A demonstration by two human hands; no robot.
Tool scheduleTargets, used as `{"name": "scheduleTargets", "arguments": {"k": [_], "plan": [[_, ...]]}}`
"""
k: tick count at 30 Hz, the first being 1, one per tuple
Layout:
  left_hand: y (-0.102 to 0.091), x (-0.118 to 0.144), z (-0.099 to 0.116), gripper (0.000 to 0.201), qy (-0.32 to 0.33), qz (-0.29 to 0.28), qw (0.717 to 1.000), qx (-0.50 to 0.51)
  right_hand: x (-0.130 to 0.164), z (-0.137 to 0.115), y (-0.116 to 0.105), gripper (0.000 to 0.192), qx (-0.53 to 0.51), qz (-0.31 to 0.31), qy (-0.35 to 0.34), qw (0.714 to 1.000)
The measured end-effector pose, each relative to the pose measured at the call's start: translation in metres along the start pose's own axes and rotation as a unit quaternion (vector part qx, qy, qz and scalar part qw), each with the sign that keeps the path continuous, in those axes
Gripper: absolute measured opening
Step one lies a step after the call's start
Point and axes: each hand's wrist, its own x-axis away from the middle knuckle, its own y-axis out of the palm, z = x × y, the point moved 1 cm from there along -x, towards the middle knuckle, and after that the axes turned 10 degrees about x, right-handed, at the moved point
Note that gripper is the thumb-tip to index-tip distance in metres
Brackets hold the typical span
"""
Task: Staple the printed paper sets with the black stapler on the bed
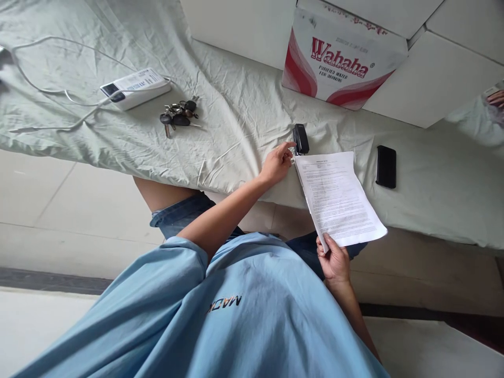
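1. Clock directions are taken from the middle of the printed papers (338, 199), with twelve o'clock pointing away from the wearer of the blue shirt (252, 315).
2. At six o'clock, the near left corner of the papers is grasped by the right hand (336, 262), the thumb being laid over the upper face.
3. The papers are held at a slant; their near end is extended past the edge of the cloth-covered surface (244, 100).
4. At ten o'clock, the left hand (277, 164) is placed beside the far left corner. Its index finger is stretched toward the stapler; whether the corner is pinched cannot be determined.
5. At eleven o'clock, the black stapler (301, 139) is positioned at that corner. Whether the corner is inserted between its arms is not shown.
6. Status: papers and stapler are judged to be brought together. No staple can be made out, so fastening cannot be confirmed; if it is not done, pressing is left.
7. At two o'clock, a black phone (386, 167) is laid apart from the papers.
8. At ten o'clock, well apart, a bunch of keys (180, 113) is found.
9. At twelve o'clock, a red-and-white carton (342, 58) is placed beyond the papers.
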Motion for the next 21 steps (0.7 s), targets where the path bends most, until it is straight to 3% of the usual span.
{"name": "scheduleTargets", "arguments": {"k": [10, 14, 18, 21], "plan": [[0.004, -0.005, -0.017, 0.071, 0.073, 0.003, 0.994, -0.077, -0.003, -0.006, 0.019, 0.057, -0.012, 0.012, -0.002, 1.0], [0.007, -0.008, -0.018, 0.071, 0.113, -0.043, 0.987, -0.11, -0.003, -0.006, 0.025, 0.058, -0.012, 0.013, -0.005, 1.0], [0.013, -0.002, -0.005, 0.09, 0.079, -0.112, 0.976, -0.171, -0.004, -0.002, 0.026, 0.06, 0.002, -0.002, -0.016, 1.0], [0.017, 0.003, 0.007, 0.1, 0.046, -0.122, 0.965, -0.227, -0.005, 0.002, 0.029, 0.063, 0.007, -0.01, -0.012, 1.0]]}}
